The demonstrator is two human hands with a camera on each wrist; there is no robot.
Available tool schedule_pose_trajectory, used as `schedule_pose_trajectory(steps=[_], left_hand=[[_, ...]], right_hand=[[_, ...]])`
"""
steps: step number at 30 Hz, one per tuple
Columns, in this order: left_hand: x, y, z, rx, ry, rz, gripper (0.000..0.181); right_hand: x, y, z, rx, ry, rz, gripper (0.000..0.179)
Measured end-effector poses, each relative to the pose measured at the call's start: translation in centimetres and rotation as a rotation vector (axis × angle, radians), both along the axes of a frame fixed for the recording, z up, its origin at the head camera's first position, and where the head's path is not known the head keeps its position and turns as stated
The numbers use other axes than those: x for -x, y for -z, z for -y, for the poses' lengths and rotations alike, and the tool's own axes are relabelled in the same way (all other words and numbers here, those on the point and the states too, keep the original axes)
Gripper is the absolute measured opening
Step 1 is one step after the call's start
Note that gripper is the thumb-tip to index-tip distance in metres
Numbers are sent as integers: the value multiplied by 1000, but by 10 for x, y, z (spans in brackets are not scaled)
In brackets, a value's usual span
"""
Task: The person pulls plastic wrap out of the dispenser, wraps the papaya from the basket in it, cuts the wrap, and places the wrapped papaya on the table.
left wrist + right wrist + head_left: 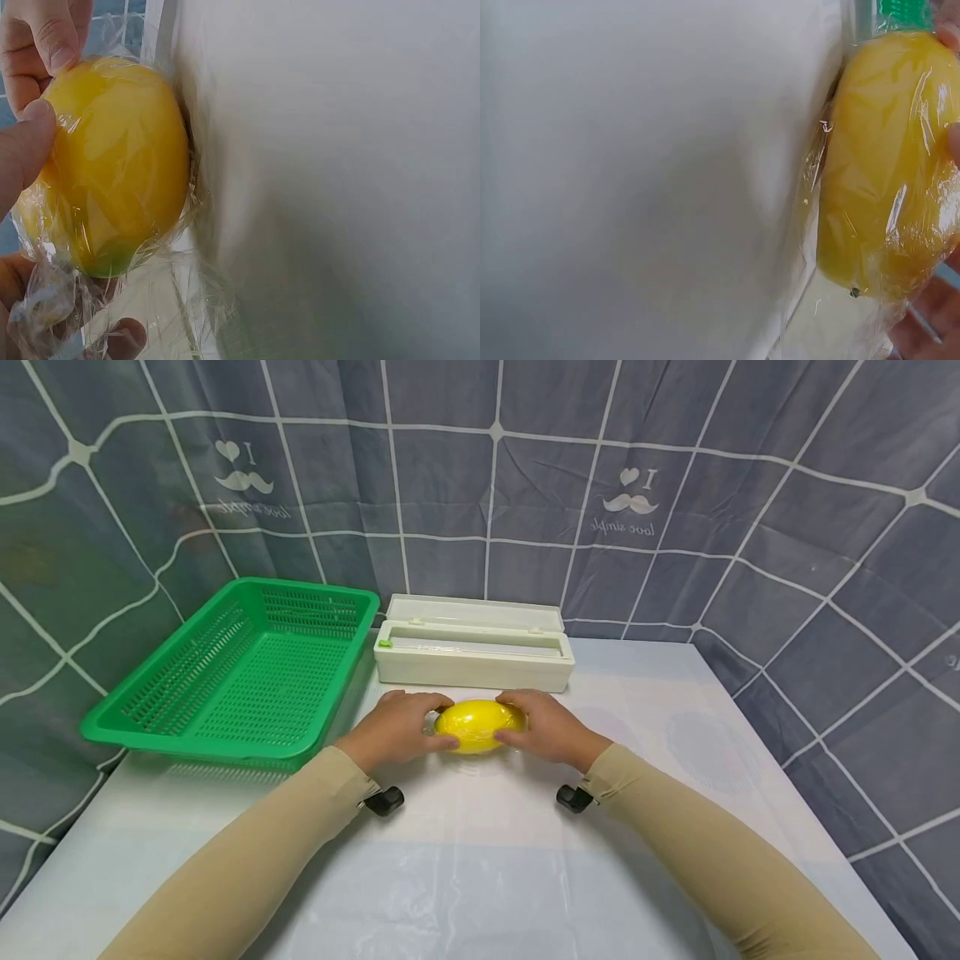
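A yellow fruit that looks like a mango (474, 725) lies at the middle of the table, wrapped in clear cling film. My left hand (397, 728) grips its left end, thumb on the near side and fingers on the far side. At the other end my right hand (553, 729) holds it in the same way. In the left wrist view the mango (112, 165) shows a green patch at its lower end, with loose film (56, 307) bunched there. From the right wrist, a small dark spot marks the lower end of the mango (885, 165).
Just behind the hands stands a white cling film dispenser (472, 672), its lid raised and a green slider (385, 644) at its left end. A green perforated basket (330, 714) sits to the left. Grey checked curtains (442, 485) border the white table (487, 893).
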State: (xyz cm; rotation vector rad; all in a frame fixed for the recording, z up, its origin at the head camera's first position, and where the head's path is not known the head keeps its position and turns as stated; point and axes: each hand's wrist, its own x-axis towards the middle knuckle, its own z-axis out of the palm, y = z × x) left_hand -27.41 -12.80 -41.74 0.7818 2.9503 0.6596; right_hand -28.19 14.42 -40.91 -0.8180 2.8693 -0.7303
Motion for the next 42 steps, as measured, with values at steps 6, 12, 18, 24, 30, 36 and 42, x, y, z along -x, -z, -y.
schedule_pose_trajectory(steps=[6, 12, 18, 24, 30, 36, 42], left_hand=[[-3, 0, -2, 9, -4, -31, 62], [-6, -2, -5, 7, -13, -6, 60], [-10, -1, -7, 9, -23, 5, 64], [-16, -1, -12, 54, 3, -30, 78], [-19, -4, -9, -22, 11, 52, 57], [-17, -6, -5, -138, -24, 197, 40], [-14, -4, -4, -259, 0, 343, 47]], right_hand=[[-6, 2, 2, -7, 49, -105, 61], [-19, 1, 11, -1, 134, -191, 43], [-34, -1, 23, -43, 229, -136, 52], [-41, 1, 29, -46, 244, -55, 73], [-42, 4, 27, 31, 188, 52, 87], [-38, 8, 25, 171, 119, 161, 92], [-39, 8, 27, 216, 140, 208, 87]])
